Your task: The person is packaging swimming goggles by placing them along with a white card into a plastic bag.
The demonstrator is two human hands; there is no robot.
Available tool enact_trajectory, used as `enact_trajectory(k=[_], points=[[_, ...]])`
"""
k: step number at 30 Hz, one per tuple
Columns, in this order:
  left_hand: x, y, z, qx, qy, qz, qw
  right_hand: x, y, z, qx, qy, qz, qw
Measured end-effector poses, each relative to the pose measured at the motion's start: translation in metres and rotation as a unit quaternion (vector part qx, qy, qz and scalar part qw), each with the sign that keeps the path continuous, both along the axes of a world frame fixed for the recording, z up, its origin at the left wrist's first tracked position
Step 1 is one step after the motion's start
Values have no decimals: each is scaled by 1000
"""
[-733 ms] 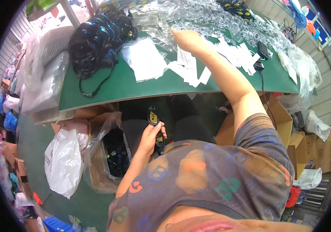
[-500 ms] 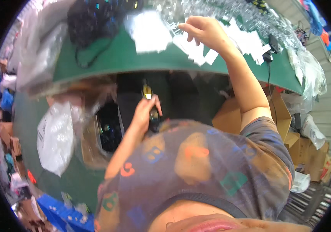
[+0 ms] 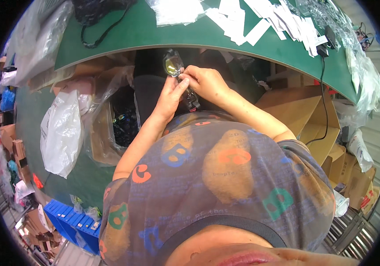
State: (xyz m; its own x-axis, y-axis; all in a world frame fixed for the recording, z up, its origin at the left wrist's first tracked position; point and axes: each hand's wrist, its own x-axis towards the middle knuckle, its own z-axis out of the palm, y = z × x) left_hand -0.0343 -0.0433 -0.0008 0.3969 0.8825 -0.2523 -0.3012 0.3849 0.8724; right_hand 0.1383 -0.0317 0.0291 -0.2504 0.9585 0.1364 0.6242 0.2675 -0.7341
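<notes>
Swim goggles (image 3: 172, 65) with a yellowish mirrored lens are in front of my body, below the table's near edge. My left hand (image 3: 168, 97) is closed around their middle, and the lens pokes out past the fingertips. Fingers of my right hand (image 3: 206, 83) pinch at the goggles right beside the left thumb; what exactly lies between those fingertips is hidden. A dark strap part hangs down below both hands toward my shirt. To the left, a box (image 3: 105, 142) lined with clear plastic holds dark, shiny items like the goggles.
On the green table (image 3: 145, 37) lie white paper slips (image 3: 278, 20), a stack of white sheets (image 3: 176, 11) and a black bag (image 3: 97, 11). Crumpled clear plastic bags (image 3: 332, 26) sit at the far right. A cable (image 3: 324, 97) hangs over an open cardboard box (image 3: 292, 106). A white plastic bag (image 3: 61, 137) lies left.
My right hand has come down from above the paper slips to the goggles in my left hand. The left hand has moved up slightly. The table sits higher in view.
</notes>
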Motion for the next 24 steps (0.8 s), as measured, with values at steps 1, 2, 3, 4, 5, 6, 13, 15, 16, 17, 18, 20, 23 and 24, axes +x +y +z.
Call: enact_trajectory(k=[1,2,3,4,5,6,13,15,16,17,18,20,23,24], points=[[-1,1,-2,21,-6,5,1000,3,2,-2,42,16,14,999],[-2,2,-3,42,-12,9,999,8,5,0,-18,61,32,997],[-8,4,0,98,32,-19,995,13,7,6,-78,106,47,990],[-11,4,4,105,33,-23,994,19,7,10,-155,239,52,957],[-15,4,9,113,35,-28,993,22,9,0,-72,261,-5,963],[-16,3,18,116,45,-30,992,28,10,-3,-94,298,-28,950],[-41,5,53,290,340,-89,890,33,-5,-6,-281,312,120,900],[-59,21,40,435,533,58,723,49,-10,-3,-285,369,67,882],[-70,31,46,406,547,70,729,59,-11,3,-292,372,54,879],[-80,38,41,419,558,66,713,65,-16,8,-276,381,54,881],[-77,42,32,430,544,57,719,67,-21,4,-281,379,60,880],[-60,31,17,377,553,21,743,70,-26,12,-281,261,100,918],[-42,23,-1,259,391,-38,882,80,-19,54,-100,36,72,992],[-38,22,-10,223,336,-41,914,89,-10,65,-58,3,63,996]])
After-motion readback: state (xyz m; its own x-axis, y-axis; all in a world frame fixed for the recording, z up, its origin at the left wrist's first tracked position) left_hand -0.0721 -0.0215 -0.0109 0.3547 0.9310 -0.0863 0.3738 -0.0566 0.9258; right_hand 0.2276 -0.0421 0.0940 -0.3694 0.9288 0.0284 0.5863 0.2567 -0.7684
